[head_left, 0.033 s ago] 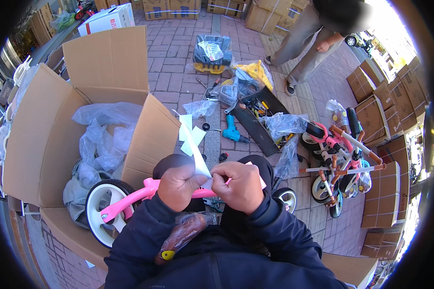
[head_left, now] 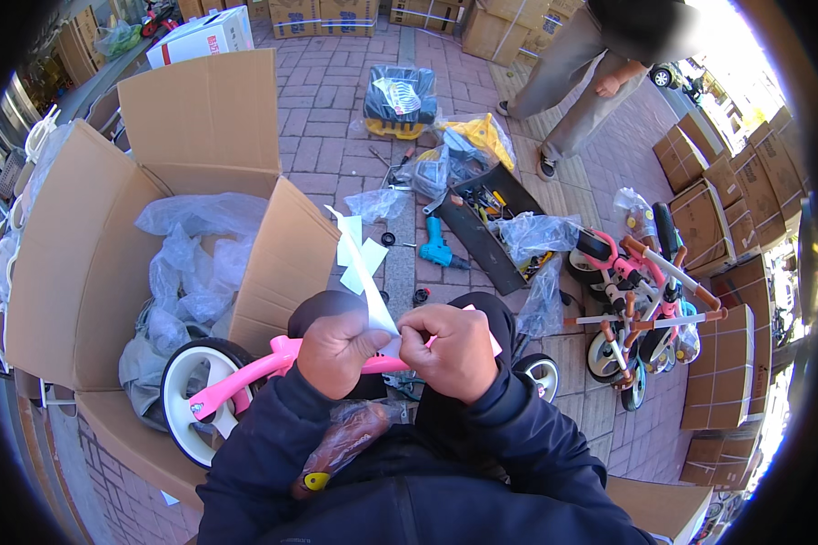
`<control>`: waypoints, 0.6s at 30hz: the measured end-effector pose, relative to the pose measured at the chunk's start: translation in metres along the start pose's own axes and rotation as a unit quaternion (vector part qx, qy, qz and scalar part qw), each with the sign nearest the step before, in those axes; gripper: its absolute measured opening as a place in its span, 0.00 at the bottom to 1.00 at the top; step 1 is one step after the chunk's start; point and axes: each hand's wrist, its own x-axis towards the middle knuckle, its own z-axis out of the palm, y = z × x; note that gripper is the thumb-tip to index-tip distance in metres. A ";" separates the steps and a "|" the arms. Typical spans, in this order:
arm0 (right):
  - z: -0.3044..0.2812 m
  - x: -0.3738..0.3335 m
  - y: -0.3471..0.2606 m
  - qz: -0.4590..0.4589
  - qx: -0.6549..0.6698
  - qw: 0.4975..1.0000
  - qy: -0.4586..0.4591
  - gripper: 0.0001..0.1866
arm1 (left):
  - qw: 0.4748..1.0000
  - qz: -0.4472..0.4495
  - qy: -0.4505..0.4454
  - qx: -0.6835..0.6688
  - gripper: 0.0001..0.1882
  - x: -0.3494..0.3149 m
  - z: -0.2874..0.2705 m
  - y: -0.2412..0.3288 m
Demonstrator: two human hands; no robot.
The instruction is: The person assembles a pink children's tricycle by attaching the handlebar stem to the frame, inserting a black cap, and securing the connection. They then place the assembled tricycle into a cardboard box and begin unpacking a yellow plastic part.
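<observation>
Between my two hands is a white paper-like strip (head_left: 373, 300), bent and pointing away from me. My left hand (head_left: 338, 352) pinches it between thumb and fingers. My right hand (head_left: 454, 352) is closed at its near end, fingertips pressed together. Right below them, the pink frame (head_left: 273, 363) of a small children's bike lies across my lap. At its left is a white wheel (head_left: 191, 368) with a black tyre, at its right another white wheel (head_left: 543, 374). A brown part in clear plastic (head_left: 359, 431) rests near my left forearm.
An open carton (head_left: 73, 263) with plastic wrap stands left. Ahead lie white paper pieces (head_left: 365, 259), a teal power drill (head_left: 436, 243) and a black tool tray (head_left: 482, 241). Pink-and-white small bikes (head_left: 641, 300) stand right. A person (head_left: 577, 82) stands beyond; stacked cartons (head_left: 718, 363) line the right.
</observation>
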 end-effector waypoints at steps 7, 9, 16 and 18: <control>-0.003 -0.003 0.003 0.012 0.021 1.000 -0.001 0.03 | 1.000 0.005 0.009 -0.010 0.08 -0.001 0.003 -0.002; -0.002 -0.003 0.005 -0.010 0.010 1.000 0.010 0.03 | 1.000 0.010 0.008 -0.012 0.08 0.000 0.004 -0.002; 0.001 -0.003 0.019 0.116 0.044 0.991 0.054 0.02 | 1.000 -0.002 0.014 -0.021 0.11 -0.003 0.003 -0.003; -0.009 -0.003 0.025 0.183 0.135 0.969 0.094 0.06 | 0.999 -0.021 0.039 -0.010 0.12 -0.003 0.001 -0.008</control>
